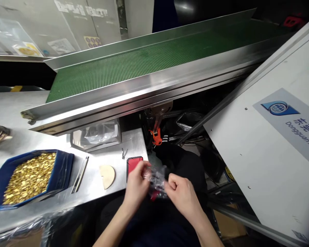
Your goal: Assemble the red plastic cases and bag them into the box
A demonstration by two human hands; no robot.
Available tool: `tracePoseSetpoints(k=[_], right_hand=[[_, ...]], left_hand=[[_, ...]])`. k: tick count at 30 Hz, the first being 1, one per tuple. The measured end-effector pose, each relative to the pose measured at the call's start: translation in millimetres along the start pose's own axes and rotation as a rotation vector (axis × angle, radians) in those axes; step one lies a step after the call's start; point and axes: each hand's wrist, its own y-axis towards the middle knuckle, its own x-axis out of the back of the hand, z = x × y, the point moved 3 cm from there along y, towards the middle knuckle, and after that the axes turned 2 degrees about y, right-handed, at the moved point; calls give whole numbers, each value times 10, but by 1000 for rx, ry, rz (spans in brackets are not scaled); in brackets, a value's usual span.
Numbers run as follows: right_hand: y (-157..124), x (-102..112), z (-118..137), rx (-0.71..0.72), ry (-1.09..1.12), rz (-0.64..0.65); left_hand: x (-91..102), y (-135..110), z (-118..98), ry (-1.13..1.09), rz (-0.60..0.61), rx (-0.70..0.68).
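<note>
Between my two hands is a clear plastic bag (157, 177), blurred by motion, with something red low down in it or behind it. My left hand (137, 183) pinches the bag's left side, close to the table's front corner. On the right side, my right hand (181, 192) has its fingers curled onto the plastic. Just behind my left hand lies a red phone-like thing with a black edge (134, 164), partly covered by that hand. What the bag contains I cannot make out.
A blue bin (64, 169) of small gold pieces stands on the metal table (92, 195). Tweezers (80, 175), a half-round wooden piece (107, 176), nail clippers (124, 153) and a clear-lined tray (95, 135) lie nearby. Behind runs a green conveyor (134, 58); a white machine panel (278, 137) stands right.
</note>
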Motion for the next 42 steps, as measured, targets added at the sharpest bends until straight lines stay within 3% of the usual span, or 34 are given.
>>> tracePoseSetpoints(k=[3, 7, 12, 14, 18, 20, 22, 26, 30, 33, 37, 42], right_hand=[[1, -38, -1, 48, -333, -192], [54, -233, 111, 188, -328, -215], [209, -266, 95, 50, -290, -312], [258, -252, 105, 29, -127, -166], [246, -240, 196, 86, 378, 416], [218, -233, 181, 105, 527, 635], [223, -290, 78, 13, 665, 717], [278, -713, -169, -286, 844, 570], [277, -1277, -148, -421, 967, 495], [293, -1480, -83, -465, 1048, 397], [363, -1373, -129, -422, 1060, 211], [320, -788, -265, -266, 943, -56]], left_hand=[[193, -25, -19, 25, -148, 4], [169, -209, -99, 22, -5, -15], [329, -422, -49, 206, 61, 46], [451, -488, 10, 263, 163, 88], [633, -664, 153, 226, 366, 173], [723, -759, 262, 176, 337, 238], [829, -844, 395, 152, 243, 292], [1026, -953, 622, 204, 42, 350], [1108, -949, 639, 424, -170, 330], [1069, -890, 580, 546, -246, 293], [944, -764, 547, 613, -263, 262], [719, -574, 513, 688, -259, 226]])
